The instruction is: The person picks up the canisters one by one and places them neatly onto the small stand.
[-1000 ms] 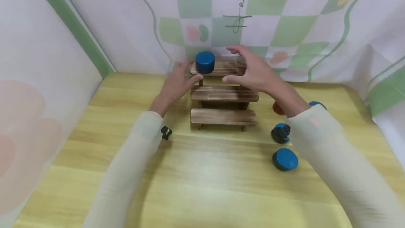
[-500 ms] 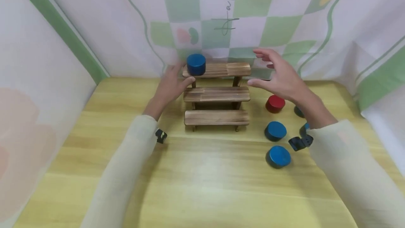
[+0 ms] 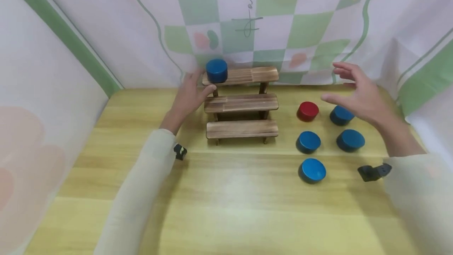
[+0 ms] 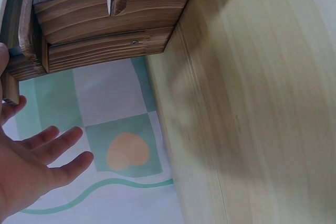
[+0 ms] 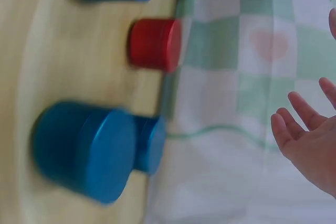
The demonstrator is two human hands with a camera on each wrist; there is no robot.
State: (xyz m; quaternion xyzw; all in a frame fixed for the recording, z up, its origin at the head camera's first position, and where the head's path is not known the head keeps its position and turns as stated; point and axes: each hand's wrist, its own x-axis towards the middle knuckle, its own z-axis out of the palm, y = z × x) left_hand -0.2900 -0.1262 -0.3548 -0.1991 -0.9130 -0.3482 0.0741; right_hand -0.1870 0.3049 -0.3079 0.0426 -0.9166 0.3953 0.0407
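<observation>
you seem to be between placements: one blue cylinder point(image 3: 217, 72) stands on the left end of the top shelf point(image 3: 251, 75) of the wooden rack point(image 3: 242, 104), your right hand point(image 3: 366, 97) hangs released and empty over the table's point(image 3: 230, 192) right side, and your left hand point(image 3: 188, 95) is at that shelf's left end, though i can't tell whether it grips. the next move probably calls for lowering the right hand to the red cylinder point(image 3: 308, 111) or one of the four blue cylinders point(image 3: 312, 170), with the rack kept steady.
</observation>
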